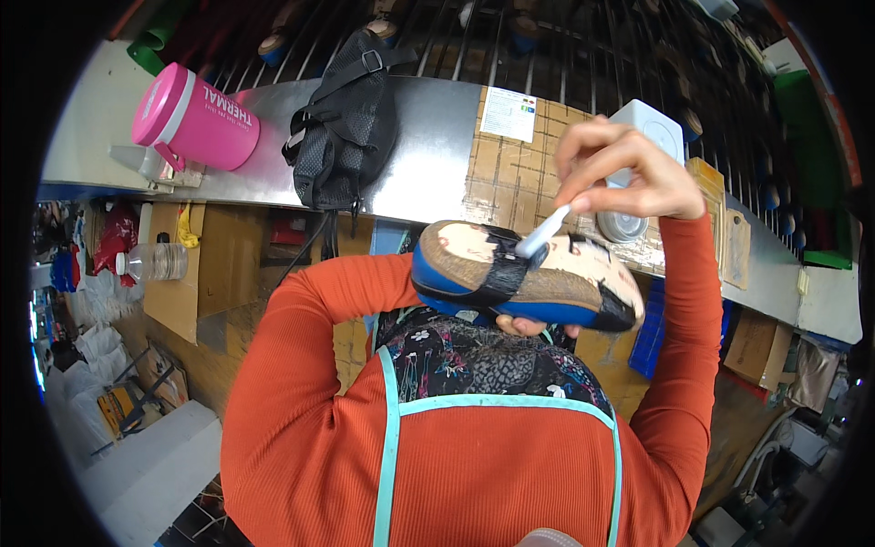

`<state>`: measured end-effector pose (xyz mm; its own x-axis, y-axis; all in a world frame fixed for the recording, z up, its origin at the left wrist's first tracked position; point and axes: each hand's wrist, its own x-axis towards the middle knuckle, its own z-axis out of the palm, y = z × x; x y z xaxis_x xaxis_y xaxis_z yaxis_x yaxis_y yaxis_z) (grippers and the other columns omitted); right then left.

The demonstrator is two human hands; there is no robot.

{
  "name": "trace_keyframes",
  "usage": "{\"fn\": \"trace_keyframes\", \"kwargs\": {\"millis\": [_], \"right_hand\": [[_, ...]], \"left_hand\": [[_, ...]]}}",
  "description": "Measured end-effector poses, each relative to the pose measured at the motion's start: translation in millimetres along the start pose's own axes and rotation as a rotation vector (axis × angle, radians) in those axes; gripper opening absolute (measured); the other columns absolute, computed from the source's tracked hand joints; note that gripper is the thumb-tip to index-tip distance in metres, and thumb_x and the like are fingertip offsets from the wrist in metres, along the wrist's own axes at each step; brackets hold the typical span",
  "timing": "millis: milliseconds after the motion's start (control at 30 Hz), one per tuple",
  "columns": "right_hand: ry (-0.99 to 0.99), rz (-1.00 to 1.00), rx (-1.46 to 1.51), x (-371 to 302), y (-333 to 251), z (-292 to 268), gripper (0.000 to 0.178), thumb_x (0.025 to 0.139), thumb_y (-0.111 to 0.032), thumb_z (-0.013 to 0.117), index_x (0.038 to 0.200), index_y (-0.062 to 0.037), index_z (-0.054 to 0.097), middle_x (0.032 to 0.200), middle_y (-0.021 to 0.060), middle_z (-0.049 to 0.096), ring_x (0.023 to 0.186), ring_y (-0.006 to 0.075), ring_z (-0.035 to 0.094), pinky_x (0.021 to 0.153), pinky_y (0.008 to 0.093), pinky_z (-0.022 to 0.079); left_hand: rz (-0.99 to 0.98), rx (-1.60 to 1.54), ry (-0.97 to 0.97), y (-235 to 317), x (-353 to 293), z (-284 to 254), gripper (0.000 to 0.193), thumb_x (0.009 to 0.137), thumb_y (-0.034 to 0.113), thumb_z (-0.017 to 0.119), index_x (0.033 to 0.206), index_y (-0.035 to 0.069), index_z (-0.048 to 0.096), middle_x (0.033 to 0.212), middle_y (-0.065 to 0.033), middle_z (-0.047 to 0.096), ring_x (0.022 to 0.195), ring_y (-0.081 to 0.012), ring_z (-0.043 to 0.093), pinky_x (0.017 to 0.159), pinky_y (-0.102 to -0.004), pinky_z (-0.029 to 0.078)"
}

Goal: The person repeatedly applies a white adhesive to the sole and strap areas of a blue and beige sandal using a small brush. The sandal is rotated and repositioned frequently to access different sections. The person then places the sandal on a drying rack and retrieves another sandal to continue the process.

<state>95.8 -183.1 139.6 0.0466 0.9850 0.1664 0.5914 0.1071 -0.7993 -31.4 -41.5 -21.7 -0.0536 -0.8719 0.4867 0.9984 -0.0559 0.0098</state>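
A blue shoe last (547, 312) with a brown insole and black straps wrapped over it lies sideways in front of my chest. Its upturned face carries cream-coloured patches. From beneath, my left hand (521, 325) supports it; only some fingertips show, curled against its lower side, the rest being hidden. Above the last, my right hand (629, 173) pinches a small brush (545, 233) with a whitish handle. The dark brush head touches the black strap across the middle of the last.
A metal bench (428, 137) holds a pink thermal jug (205, 118), a black mesh bag (346, 128) and a taped cardboard sheet (510, 169). Beside my right hand are a white container (652, 126) and a clear jar (622, 226). Beyond runs a roller conveyor (492, 55) carrying more lasts.
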Motion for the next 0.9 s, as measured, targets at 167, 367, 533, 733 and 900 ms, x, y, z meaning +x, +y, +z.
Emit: {"fn": "trace_keyframes", "kwargs": {"millis": [167,367,533,733,900], "right_hand": [[0.530,0.146,-0.886,-26,-37,24,0.018,0.072,-0.017,0.076,0.090,-0.0163,0.076,0.087,-0.0020,0.062,0.063,0.0105,0.050,0.075,0.0309,0.029],[0.857,0.109,-1.101,-14,-28,115,0.036,0.069,-0.009,0.074,0.103,-0.0210,0.074,0.092,-0.0030,0.060,0.067,0.0093,0.050,0.073,0.0321,0.023],[0.822,0.139,-0.818,-15,-36,145,0.035,0.066,-0.014,0.080,0.100,-0.0188,0.074,0.090,-0.0001,0.060,0.068,0.0120,0.051,0.070,0.0345,0.024],[1.059,0.258,-0.899,-11,-9,90,0.022,0.073,-0.015,0.077,0.095,-0.0176,0.075,0.094,0.0029,0.062,0.077,0.0147,0.055,0.073,0.0347,0.027],[1.252,0.406,-0.960,-7,6,57,0.022,0.076,-0.015,0.075,0.097,-0.0168,0.075,0.099,0.0025,0.061,0.075,0.0130,0.055,0.075,0.0340,0.028]], "left_hand": [[0.581,0.288,0.392,25,-13,27,0.098,0.085,0.075,0.038,0.139,-0.007,0.033,0.092,-0.0335,0.059,0.065,-0.0389,0.067,0.048,-0.0442,0.060],[1.245,0.513,0.721,41,-37,62,0.106,0.078,0.085,0.036,0.141,0.000,0.037,0.116,-0.0286,0.058,0.075,-0.0366,0.066,0.058,-0.0424,0.058],[1.270,0.661,0.467,48,-47,73,0.103,0.080,0.082,0.040,0.141,-0.002,0.037,0.129,-0.0253,0.053,0.097,-0.0321,0.062,0.079,-0.0415,0.055],[1.128,1.099,1.048,38,-44,75,0.114,0.071,0.083,0.054,0.144,-0.002,0.032,0.140,-0.0209,0.046,0.124,-0.0298,0.053,0.105,-0.0412,0.044],[1.034,1.217,1.023,36,-59,56,0.106,0.078,0.081,0.047,0.147,0.002,0.029,0.142,-0.0198,0.044,0.124,-0.0332,0.050,0.106,-0.0453,0.041]]}}
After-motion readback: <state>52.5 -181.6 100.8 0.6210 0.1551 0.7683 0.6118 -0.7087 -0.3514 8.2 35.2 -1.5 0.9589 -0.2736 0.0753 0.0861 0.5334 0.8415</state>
